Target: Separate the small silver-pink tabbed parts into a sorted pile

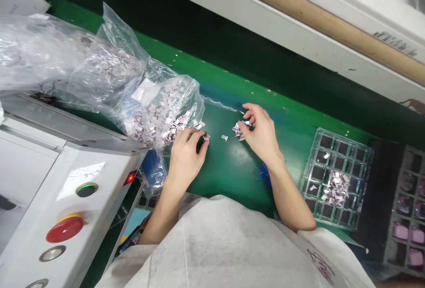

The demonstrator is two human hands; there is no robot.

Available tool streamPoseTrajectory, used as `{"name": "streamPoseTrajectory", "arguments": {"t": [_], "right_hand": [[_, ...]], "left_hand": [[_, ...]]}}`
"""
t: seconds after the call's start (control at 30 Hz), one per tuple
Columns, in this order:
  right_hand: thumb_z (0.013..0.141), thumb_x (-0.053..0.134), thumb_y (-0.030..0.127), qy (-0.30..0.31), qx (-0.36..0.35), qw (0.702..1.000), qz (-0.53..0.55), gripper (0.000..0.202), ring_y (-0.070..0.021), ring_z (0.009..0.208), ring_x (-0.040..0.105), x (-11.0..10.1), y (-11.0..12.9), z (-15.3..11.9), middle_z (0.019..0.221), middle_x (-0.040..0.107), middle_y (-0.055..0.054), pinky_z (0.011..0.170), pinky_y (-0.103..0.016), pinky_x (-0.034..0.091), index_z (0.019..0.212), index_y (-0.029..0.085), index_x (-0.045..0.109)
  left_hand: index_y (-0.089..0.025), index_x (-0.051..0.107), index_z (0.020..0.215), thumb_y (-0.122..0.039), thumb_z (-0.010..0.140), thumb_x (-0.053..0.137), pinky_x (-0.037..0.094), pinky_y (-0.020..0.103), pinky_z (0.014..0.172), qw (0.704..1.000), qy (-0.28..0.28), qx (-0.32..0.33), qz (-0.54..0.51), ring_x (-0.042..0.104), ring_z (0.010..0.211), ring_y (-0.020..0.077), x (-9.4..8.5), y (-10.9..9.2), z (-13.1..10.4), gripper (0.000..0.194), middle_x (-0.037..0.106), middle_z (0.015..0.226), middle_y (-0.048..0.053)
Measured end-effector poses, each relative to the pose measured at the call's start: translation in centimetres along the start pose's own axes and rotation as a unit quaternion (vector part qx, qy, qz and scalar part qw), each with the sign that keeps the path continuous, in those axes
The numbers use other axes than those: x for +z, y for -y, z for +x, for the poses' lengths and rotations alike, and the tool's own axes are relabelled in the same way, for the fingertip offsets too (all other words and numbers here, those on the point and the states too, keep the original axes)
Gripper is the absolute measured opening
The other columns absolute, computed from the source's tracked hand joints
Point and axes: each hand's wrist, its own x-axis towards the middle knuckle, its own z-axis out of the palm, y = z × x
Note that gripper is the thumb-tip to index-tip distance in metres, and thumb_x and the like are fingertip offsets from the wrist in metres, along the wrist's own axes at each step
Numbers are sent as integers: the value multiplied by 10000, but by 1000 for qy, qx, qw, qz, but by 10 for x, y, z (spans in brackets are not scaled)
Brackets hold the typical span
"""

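Observation:
My left hand (187, 153) is at the mouth of a clear plastic bag (191, 86), thumb and index finger closed on a small flat silvery piece (206, 137). Many like pieces spill from the bag beside its fingers. My right hand (262, 133) curves over a small pile of the same pieces (237, 131), its thumb and fingers apart around the pile's near side. Between the two hands a single loose piece (225, 138) lies on the green table (215, 168).
A clear compartment tray (308, 181) with a heap of small pieces stands on the right, beside a dark tray (395, 235) with pink items. To the left is a white machine with a red button (64, 229). A grey-white ledge (265, 26) runs along the back.

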Motion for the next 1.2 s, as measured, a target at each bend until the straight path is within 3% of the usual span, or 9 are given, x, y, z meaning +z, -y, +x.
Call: {"name": "streamPoseTrajectory", "arguments": {"t": [0.13,0.33,0.4,0.57,0.73,0.93,1.03,1.2], "right_hand": [[948,657,169,-54,-7,998,-25,352,-252,975,636,-3,-8,15,1091,711,-62,917,-463,595,1285,268,655],[969,642,178,-57,6,997,-60,316,-327,1167,637,6,-29,35,1229,708,-125,1027,-557,597,1268,245,715],[979,634,183,-59,9,996,-65,317,-349,1199,618,10,-34,38,1234,695,-143,1060,-589,581,1275,234,735],[988,627,205,-78,1,995,-62,297,-354,1149,613,17,-42,42,1178,674,-149,1112,-645,525,1245,224,775],[973,628,181,-87,14,995,-40,198,-304,1046,651,18,-44,47,1124,691,-126,1013,-553,573,1083,231,785],[985,621,194,-107,-4,994,32,124,-276,1031,680,7,-23,36,1076,736,-101,869,-452,580,930,240,722],[1019,654,262,-72,-35,989,127,86,-259,1093,710,-2,-1,19,1141,768,-82,840,-410,587,958,257,715],[1073,670,367,66,-26,972,224,105,-220,1034,768,-8,25,-4,1158,818,-38,905,-394,609,1053,278,722]], "left_hand": [[-172,803,1140,-279,1096,571,598,494,977,1000,4,-9,-9,714,1052,316,0,0,1,259,759,1105,149],[-229,836,1065,-326,1056,682,619,364,881,987,-35,-84,-134,789,908,225,0,-3,1,183,839,1029,60],[-237,845,1051,-355,1022,741,628,338,834,965,-64,-137,-213,803,822,203,3,-7,1,160,854,976,37],[-202,832,1021,-376,932,851,648,298,732,879,-104,-231,-404,823,766,190,8,-23,5,196,860,951,57],[-185,819,1009,-352,880,900,616,258,612,835,-116,-248,-478,825,727,189,10,-35,14,226,865,918,75],[-175,811,924,-319,822,944,670,282,667,800,-100,-239,-540,847,763,218,20,-47,19,221,863,880,76],[-180,814,932,-323,816,949,709,324,742,801,-104,-234,-542,852,780,226,27,-50,19,228,864,883,70],[-193,834,989,-344,861,916,721,350,841,835,-90,-213,-499,857,828,222,34,-49,16,215,869,936,64]]}}
